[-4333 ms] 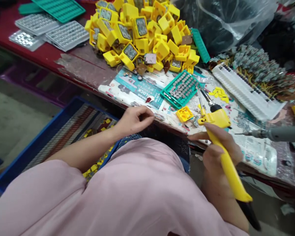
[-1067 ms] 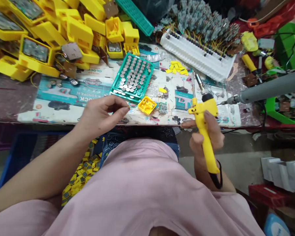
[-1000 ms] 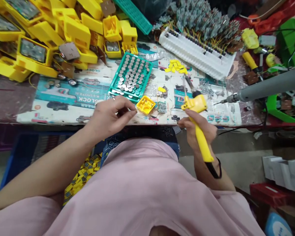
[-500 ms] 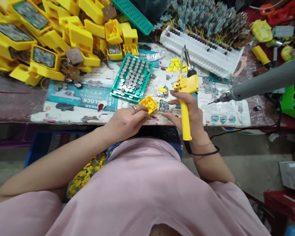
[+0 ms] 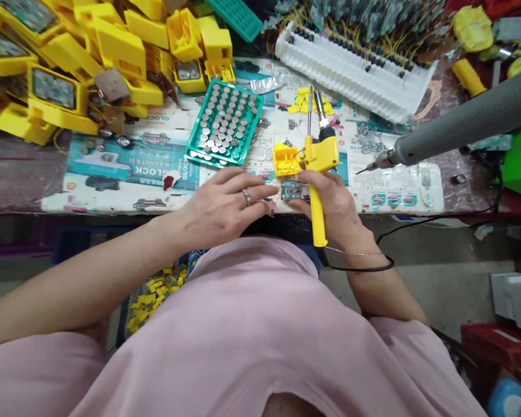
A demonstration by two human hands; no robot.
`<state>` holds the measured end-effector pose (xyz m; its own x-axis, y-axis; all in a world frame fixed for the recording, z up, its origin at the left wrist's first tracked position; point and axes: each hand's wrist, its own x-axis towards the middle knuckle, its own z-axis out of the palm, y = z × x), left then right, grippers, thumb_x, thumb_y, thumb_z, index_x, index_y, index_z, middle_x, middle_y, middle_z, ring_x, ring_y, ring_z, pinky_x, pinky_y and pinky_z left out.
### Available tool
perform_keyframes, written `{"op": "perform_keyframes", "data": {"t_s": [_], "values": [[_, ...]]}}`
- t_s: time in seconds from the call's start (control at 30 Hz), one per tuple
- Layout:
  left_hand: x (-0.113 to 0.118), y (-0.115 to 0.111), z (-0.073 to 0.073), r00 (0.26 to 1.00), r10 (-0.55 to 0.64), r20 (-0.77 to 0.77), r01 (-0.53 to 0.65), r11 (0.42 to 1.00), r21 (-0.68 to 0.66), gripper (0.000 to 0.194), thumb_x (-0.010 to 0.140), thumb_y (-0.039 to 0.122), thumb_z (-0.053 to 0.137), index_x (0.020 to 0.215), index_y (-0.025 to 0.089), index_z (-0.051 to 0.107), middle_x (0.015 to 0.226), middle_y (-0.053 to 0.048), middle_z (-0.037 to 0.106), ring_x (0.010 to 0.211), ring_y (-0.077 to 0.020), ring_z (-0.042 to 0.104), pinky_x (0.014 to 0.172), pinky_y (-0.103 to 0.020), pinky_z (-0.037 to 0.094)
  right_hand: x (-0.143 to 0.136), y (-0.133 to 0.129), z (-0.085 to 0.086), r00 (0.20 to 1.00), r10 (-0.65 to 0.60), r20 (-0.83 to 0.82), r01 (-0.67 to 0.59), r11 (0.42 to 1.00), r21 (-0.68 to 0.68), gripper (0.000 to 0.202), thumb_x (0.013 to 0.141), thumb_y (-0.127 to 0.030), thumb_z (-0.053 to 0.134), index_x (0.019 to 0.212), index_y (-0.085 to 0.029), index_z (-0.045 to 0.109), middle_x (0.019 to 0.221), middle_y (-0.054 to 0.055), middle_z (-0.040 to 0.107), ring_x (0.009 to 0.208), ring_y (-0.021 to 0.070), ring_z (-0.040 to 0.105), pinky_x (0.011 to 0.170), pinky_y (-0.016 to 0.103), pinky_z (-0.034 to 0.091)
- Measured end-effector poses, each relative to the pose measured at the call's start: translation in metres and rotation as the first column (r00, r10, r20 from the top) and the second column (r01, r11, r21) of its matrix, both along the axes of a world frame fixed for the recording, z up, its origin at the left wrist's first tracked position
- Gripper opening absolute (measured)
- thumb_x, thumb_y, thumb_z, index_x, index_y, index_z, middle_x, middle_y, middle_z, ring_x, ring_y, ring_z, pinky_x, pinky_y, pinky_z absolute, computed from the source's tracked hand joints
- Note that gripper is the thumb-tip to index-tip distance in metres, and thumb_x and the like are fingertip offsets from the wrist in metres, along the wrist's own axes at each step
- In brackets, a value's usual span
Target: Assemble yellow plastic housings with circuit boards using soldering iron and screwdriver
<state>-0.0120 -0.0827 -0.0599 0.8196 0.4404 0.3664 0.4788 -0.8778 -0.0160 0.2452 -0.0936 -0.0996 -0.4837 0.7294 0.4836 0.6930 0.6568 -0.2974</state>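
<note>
My right hand (image 5: 336, 208) is wrapped round a yellow soldering gun (image 5: 319, 156), its tip pointing away from me and its black cord hanging by my wrist. The thumb and index finger of that hand reach the right side of a small green circuit board (image 5: 291, 189). Just beyond the board lies an open yellow plastic casing (image 5: 286, 160) with thin wires inside. My left hand (image 5: 223, 208) lies palm down at the table's front edge, fingers stretched towards the board. It holds nothing that I can see, though its palm is hidden.
A green tray (image 5: 195, 136) of coin cells stands ahead, left of centre. Yellow casings (image 5: 119, 46) pile up at the far left. A white ribbed rack (image 5: 351, 75) holds wired boards at the back. From the right juts a grey electric screwdriver (image 5: 443, 127), above scattered screws (image 5: 370, 139).
My left hand has let go of the yellow casing, which now sits beyond the circuit board. Its fingers have straightened. My right hand still holds the soldering gun. The view has shifted slightly.
</note>
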Motion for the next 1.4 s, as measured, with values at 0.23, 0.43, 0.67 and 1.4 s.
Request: {"op": "perform_keyframes", "data": {"t_s": [0.23,0.43,0.67,1.4], "values": [[0.019,0.018,-0.017,0.987,-0.091,-0.131,0.077,0.991,-0.110,0.030,0.103,0.020,0.037,0.102,0.023,0.067,0.135,0.001,0.067,0.127,-0.0186,0.061,0.109,-0.041,0.044,0.002,-0.005,0.002,1.000,-0.008,0.011,0.007,0.998,0.063,0.048,0.096,-0.038,0.058,0.139,-0.029,0.038,0.108,0.001,0.071,0.092,0.0185,0.070,0.089,0.033,0.058],[0.021,0.009,-0.024,0.997,-0.061,-0.043,0.053,0.984,-0.173,0.025,0.100,0.020,0.043,0.098,0.021,0.068,0.125,-0.003,0.073,0.111,-0.0172,0.069,0.104,-0.040,0.047,0.010,-0.002,0.008,0.998,0.043,0.053,-0.043,0.999,0.010,0.042,0.097,-0.031,0.057,0.135,-0.027,0.040,0.106,0.002,0.070,0.102,0.0192,0.070,0.089,0.033,0.059],[0.024,0.006,-0.027,0.999,-0.028,0.031,0.032,0.988,-0.151,0.018,0.097,0.017,0.049,0.097,0.021,0.066,0.115,-0.002,0.076,0.101,-0.0192,0.070,0.092,-0.039,0.050,0.018,0.011,0.012,0.990,0.119,0.081,-0.113,0.991,-0.067,0.040,0.098,-0.031,0.054,0.136,-0.028,0.042,0.117,0.006,0.067,0.106,0.0225,0.067,0.085,0.037,0.060],[0.039,0.009,-0.044,0.933,0.233,0.273,-0.119,0.918,-0.378,0.012,0.088,0.018,0.053,0.084,0.017,0.063,0.090,-0.005,0.077,0.087,-0.0193,0.070,0.082,-0.033,0.054,0.014,-0.026,0.020,0.960,-0.139,-0.244,0.196,0.954,0.227,0.024,0.090,-0.036,0.069,0.109,-0.025,0.062,0.089,-0.001,0.076,0.077,0.0165,0.075,0.074,0.028,0.062]]}}
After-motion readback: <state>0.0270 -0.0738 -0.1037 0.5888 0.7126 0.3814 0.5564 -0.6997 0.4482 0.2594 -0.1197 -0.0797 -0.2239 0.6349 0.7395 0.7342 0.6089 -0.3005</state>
